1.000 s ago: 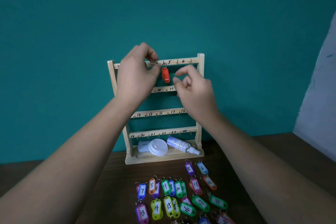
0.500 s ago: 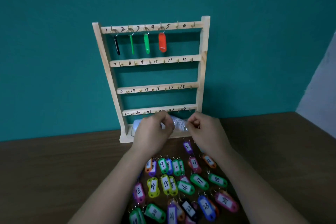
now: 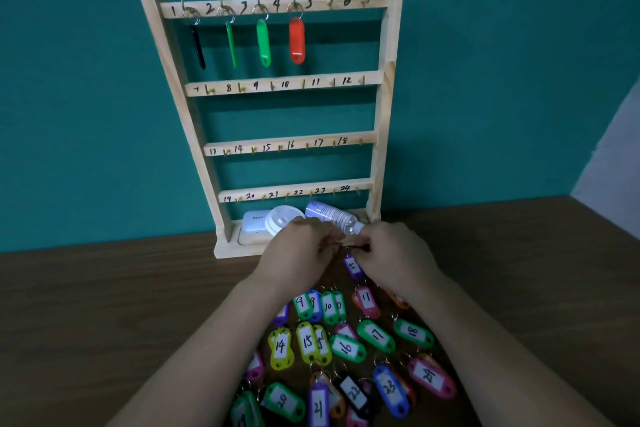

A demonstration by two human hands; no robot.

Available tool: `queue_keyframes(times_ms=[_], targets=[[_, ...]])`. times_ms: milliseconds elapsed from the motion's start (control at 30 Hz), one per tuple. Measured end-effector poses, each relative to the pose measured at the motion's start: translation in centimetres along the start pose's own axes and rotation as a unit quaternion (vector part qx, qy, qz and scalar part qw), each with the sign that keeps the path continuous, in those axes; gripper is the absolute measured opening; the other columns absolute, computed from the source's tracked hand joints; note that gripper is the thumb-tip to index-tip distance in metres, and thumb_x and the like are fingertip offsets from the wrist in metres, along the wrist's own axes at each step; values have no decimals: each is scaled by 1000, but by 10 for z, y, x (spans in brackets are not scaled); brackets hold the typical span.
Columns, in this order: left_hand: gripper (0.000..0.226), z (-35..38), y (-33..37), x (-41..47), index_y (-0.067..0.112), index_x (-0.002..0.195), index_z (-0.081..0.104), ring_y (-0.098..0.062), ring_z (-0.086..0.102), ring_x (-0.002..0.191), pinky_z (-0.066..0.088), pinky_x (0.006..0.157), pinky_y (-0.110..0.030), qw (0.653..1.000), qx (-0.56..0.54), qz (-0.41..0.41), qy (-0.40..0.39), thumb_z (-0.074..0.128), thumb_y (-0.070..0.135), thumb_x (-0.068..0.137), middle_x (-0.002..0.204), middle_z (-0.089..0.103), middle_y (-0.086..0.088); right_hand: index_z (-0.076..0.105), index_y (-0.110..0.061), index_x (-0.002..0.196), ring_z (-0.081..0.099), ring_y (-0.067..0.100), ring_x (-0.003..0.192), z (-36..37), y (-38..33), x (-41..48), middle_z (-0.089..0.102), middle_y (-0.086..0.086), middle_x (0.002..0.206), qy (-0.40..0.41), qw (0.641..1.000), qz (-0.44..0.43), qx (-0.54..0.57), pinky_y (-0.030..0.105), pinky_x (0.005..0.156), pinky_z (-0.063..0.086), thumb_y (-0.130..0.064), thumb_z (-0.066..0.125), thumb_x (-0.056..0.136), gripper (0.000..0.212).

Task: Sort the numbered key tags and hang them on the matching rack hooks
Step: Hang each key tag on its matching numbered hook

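- Both hands had come down from the rack's top rail, where they were at the red tag [image 3: 296, 40] a second before, to the table [image 3: 138, 305] just in front of the rack's base.
- The right hand [image 3: 398, 251] was pinching the ring end of tag 5 [image 3: 352, 266], a purple tag that lay on the table just in front of the base and apart from the rest.
- The left hand [image 3: 298, 255] was curled in toward the same spot. Its fingertips were hidden, so I could not tell whether it held the ring too.
- Hook 5 [image 3: 331, 0] stood bare on the top rail, just right of the red tag, with the last hook bare beyond it.
- One risk, as I judged it, was a thin ring slipping from a two-finger pinch on the way up and dropping into the loose tags [image 3: 375, 334].
- Another was that the handwritten numbers sat left of their hooks, so the ring could easily have gone onto hook 6 by mistake.
- A third was a knuckle brushing the red tag and swinging it, or nudging the light wooden rack [image 3: 384, 97] backward.
- The spray bottle [image 3: 332, 215] lay tilted in the base tray right behind the fingers, close enough to catch as the hands rose.
- Room was tight low down, with the tray's edge behind and tag 11 [image 3: 366, 300] in front.
- Higher up the path was open, since the three lower rails carried nothing and the table lay bare on both sides.
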State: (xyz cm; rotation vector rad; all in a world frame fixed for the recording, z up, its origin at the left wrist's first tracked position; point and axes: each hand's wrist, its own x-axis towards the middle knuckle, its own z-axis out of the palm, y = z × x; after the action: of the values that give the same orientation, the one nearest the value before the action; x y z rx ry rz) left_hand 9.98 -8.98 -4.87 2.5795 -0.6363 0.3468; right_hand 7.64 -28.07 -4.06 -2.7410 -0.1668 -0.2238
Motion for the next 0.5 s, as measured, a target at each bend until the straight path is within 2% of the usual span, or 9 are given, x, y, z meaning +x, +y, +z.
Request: queue_keyframes(times_ms=[133,200,300,400,500], targets=[[38,6,1,-1,38,131,69,-21,55,110,48,91,-35,999,20,30,-27,61,26,95,109,72,5,75,-28,117,65,13,84,3,-1,1,72,-3,102,-1,1000,7,-16,32,70,55,-35,63,100,22],[43,8,2,-2,42,133,66,-21,54,109,49,91,-37,998,23,42,-33,62,25,94,108,71,7,74,-27,117,64,14,85,6,-1,1,71,-2,103,0,1000,7,-17,32,71,54,-34,63,101,21],[45,12,6,-3,38,133,67,-23,54,113,50,93,-40,998,21,46,-40,64,20,92,115,69,4,74,-28,119,66,14,87,8,-2,0,72,-3,103,6,1000,10,-9,33,74,57,-32,64,100,22],[41,17,10,-4,29,127,70,-26,57,113,50,93,-42,998,27,43,-38,63,15,89,118,67,-1,74,-30,115,67,15,87,8,-2,0,73,-3,102,8,1000,11,-6,36,77,59,-30,64,99,19],[27,19,11,-2,24,112,73,-26,62,106,52,86,-39,999,23,20,-19,64,13,89,111,69,-1,73,-30,118,68,17,92,8,-3,0,73,-2,106,11,1000,3,-11,38,80,60,-27,64,100,21]])
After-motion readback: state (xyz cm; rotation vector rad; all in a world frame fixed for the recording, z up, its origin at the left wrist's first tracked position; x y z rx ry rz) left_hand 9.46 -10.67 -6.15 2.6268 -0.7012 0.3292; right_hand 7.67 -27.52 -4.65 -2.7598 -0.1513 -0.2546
